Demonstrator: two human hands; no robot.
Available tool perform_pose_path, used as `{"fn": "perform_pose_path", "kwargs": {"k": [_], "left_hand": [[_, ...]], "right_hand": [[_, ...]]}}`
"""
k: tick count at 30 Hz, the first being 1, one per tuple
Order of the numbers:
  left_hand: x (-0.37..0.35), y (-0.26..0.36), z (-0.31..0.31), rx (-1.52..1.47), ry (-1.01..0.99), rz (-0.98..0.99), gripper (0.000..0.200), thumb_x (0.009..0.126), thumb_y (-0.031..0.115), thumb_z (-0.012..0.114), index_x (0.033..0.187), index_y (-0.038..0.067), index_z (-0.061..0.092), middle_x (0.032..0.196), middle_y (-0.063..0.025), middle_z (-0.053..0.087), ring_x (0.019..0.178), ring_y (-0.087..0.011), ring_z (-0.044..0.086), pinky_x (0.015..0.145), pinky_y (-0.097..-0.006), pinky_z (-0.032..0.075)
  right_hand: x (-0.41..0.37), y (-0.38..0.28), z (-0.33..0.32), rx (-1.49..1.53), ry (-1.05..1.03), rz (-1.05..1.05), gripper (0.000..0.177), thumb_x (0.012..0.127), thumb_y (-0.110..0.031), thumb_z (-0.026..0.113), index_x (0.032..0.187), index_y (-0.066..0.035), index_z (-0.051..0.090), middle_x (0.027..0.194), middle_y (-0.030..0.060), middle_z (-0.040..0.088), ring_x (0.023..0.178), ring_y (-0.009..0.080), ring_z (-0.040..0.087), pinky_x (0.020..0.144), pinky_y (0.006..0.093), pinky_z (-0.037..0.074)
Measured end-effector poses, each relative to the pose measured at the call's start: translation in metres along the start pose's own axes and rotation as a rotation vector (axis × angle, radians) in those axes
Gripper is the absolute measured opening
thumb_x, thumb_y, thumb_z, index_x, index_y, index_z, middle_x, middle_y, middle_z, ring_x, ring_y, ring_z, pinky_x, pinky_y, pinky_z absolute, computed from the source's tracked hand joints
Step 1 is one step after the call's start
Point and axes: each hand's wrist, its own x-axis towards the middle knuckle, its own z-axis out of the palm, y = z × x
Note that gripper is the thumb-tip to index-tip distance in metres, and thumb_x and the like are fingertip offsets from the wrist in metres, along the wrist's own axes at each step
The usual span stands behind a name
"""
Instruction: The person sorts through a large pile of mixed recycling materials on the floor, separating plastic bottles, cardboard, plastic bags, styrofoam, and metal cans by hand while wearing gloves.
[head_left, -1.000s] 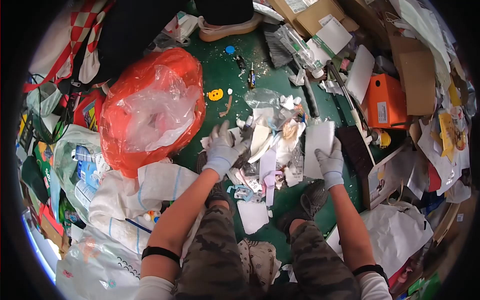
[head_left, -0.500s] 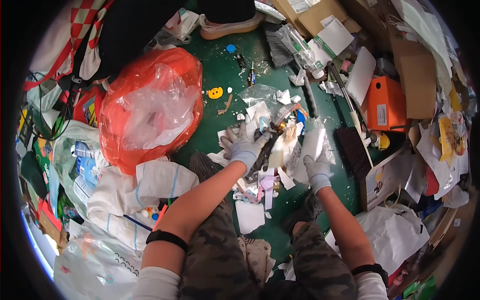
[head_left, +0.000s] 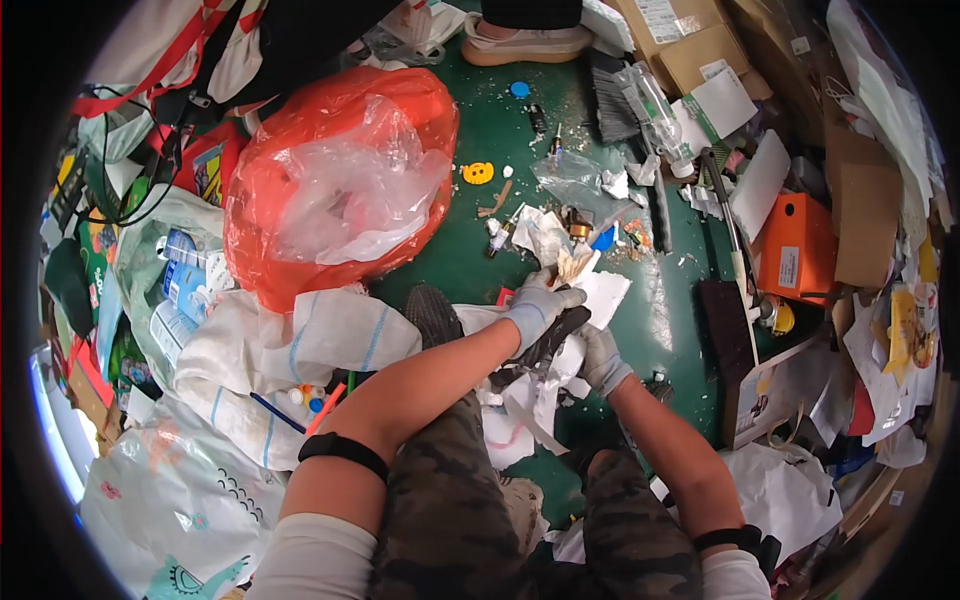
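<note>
On the green floor (head_left: 690, 330), my gloved left hand (head_left: 540, 308) is closed round a dark crumpled item (head_left: 550, 345) in a heap of scraps. My gloved right hand (head_left: 602, 360) presses against the right side of white paper scraps (head_left: 565, 365), its fingers bent round their edge. A torn white sheet (head_left: 605, 296) lies just beyond both hands. Farther ahead are a brass-coloured piece (head_left: 577, 224), a blue scrap (head_left: 604, 238) and a clear plastic bag (head_left: 580, 185).
An open red plastic bag (head_left: 250, 225) stands at the left, near a white woven sack (head_left: 235, 345). A brush (head_left: 722, 315), an orange box (head_left: 795, 250) and cardboard (head_left: 865, 210) lie right. Another person's shoe (head_left: 527, 44) is at the top.
My left hand has closed on the dark item. My right hand has moved left against the papers. The scraps are drawn closer to my legs, and the view has shifted.
</note>
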Motion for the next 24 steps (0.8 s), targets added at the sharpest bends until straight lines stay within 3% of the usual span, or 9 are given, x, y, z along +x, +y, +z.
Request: {"fn": "perform_pose_path", "kwargs": {"k": [7, 10, 13, 15, 16, 17, 19, 22, 24], "left_hand": [[-0.039, 0.045, -0.011, -0.202, 0.06, 0.222, 0.057, 0.078, 0.006, 0.069, 0.129, -0.001, 0.046, 0.12, -0.0065, 0.057, 0.107, -0.0128, 0.054, 0.091, -0.0248, 0.044], [-0.051, 0.093, -0.042, -0.113, 0.25, 0.416, 0.058, 0.071, 0.027, 0.074, 0.119, -0.001, 0.056, 0.113, -0.0181, 0.059, 0.107, -0.0297, 0.057, 0.092, -0.0347, 0.044], [-0.082, 0.162, -0.096, -0.506, 0.175, 0.551, 0.044, 0.076, 0.011, 0.069, 0.117, 0.001, 0.055, 0.1, -0.0053, 0.062, 0.086, -0.0125, 0.059, 0.077, -0.027, 0.049], [-0.106, 0.198, -0.14, -0.594, 0.19, 0.525, 0.046, 0.08, 0.01, 0.068, 0.122, 0.003, 0.051, 0.098, -0.003, 0.062, 0.083, -0.0099, 0.059, 0.074, -0.0242, 0.05], [-0.11, 0.209, -0.162, -0.58, 0.226, 0.543, 0.045, 0.08, 0.01, 0.068, 0.122, 0.003, 0.05, 0.099, -0.0035, 0.062, 0.084, -0.0099, 0.06, 0.073, -0.0237, 0.051], [-0.104, 0.211, -0.189, -0.577, 0.216, 0.579, 0.046, 0.08, 0.01, 0.068, 0.122, 0.003, 0.05, 0.1, -0.004, 0.062, 0.084, -0.0099, 0.06, 0.072, -0.0224, 0.05], [-0.09, 0.212, -0.24, -0.456, 0.392, 0.702, 0.048, 0.077, 0.014, 0.07, 0.12, 0.002, 0.051, 0.099, -0.0054, 0.063, 0.082, -0.012, 0.06, 0.072, -0.0247, 0.05], [-0.031, 0.17, -0.35, 0.007, 0.785, 0.701, 0.052, 0.076, 0.023, 0.071, 0.119, -0.002, 0.055, 0.108, -0.0156, 0.064, 0.092, -0.0202, 0.063, 0.08, -0.0317, 0.049], [-0.001, 0.12, -0.409, 0.937, 1.357, 0.323, 0.064, 0.072, 0.039, 0.071, 0.123, 0.004, 0.054, 0.106, -0.0215, 0.064, 0.099, -0.036, 0.061, 0.085, -0.0436, 0.047]], "right_hand": [[-0.044, -0.051, 0.039, -0.255, -0.195, -0.293, 0.036, 0.083, -0.011, 0.056, 0.114, 0.006, 0.053, 0.107, 0.0122, 0.062, 0.093, 0.0215, 0.063, 0.083, 0.0339, 0.053], [-0.044, -0.092, 0.084, -0.401, -0.388, -0.528, 0.053, 0.086, -0.024, 0.061, 0.128, 0.002, 0.041, 0.114, 0.0127, 0.059, 0.103, 0.0216, 0.06, 0.089, 0.0336, 0.051], [-0.031, -0.13, 0.147, -0.991, -0.523, -0.741, 0.064, 0.095, -0.053, 0.034, 0.111, 0.002, 0.063, 0.109, 0.016, 0.064, 0.106, 0.0243, 0.06, 0.097, 0.0351, 0.043], [-0.011, -0.144, 0.202, -1.1, -0.612, -1.013, 0.044, 0.092, -0.035, 0.044, 0.105, 0.002, 0.064, 0.101, 0.0127, 0.066, 0.095, 0.0222, 0.063, 0.09, 0.0339, 0.047], [-0.04, -0.144, 0.255, -0.787, -0.538, -0.652, 0.034, 0.09, -0.027, 0.046, 0.1, -0.002, 0.066, 0.098, 0.012, 0.067, 0.089, 0.0231, 0.065, 0.084, 0.0331, 0.05], [-0.024, -0.142, 0.28, -0.886, -0.532, -0.707, 0.03, 0.089, -0.023, 0.045, 0.098, -0.006, 0.068, 0.099, 0.0126, 0.067, 0.085, 0.0243, 0.065, 0.08, 0.0311, 0.051], [0.037, -0.129, 0.326, -1.263, -0.634, -1.39, 0.032, 0.088, -0.018, 0.04, 0.101, -0.009, 0.068, 0.102, 0.0185, 0.066, 0.089, 0.0304, 0.065, 0.084, 0.0318, 0.05], [0.046, -0.117, 0.4, -1.279, -0.233, -0.621, 0.052, 0.072, -0.037, 0.065, 0.107, 0.001, 0.061, 0.102, 0.0235, 0.064, 0.097, 0.038, 0.062, 0.083, 0.0394, 0.048], [0.04, -0.122, 0.397, -1.245, -0.218, -0.671, 0.04, 0.083, -0.024, 0.052, 0.114, 0.0, 0.06, 0.107, 0.0196, 0.064, 0.099, 0.0313, 0.063, 0.086, 0.0351, 0.049]]}}
